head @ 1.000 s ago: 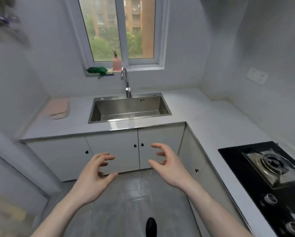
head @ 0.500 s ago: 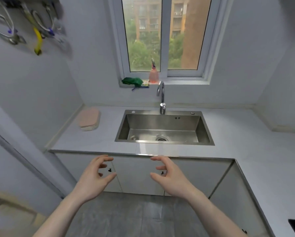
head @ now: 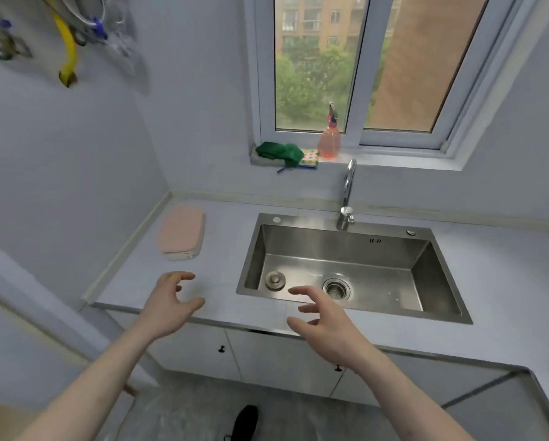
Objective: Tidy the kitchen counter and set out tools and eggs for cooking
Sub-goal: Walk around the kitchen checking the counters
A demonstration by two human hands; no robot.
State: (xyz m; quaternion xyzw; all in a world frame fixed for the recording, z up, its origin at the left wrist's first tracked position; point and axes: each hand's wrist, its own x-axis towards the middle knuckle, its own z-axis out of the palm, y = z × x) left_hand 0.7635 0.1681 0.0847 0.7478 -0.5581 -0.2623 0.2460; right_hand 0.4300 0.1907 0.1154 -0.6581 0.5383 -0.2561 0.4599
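A pale desk [head: 222,243] runs ahead of both grips, its steel sink [head: 349,265] just beyond the right hand [head: 327,316]; a pink pad [head: 181,233] lies just past the left hand [head: 168,300]. Both grips hang spread and empty. Judging by this, the task has barely begun: no eggs visible, hanging tools [head: 66,43] high to the left, blurred. No legible writing.
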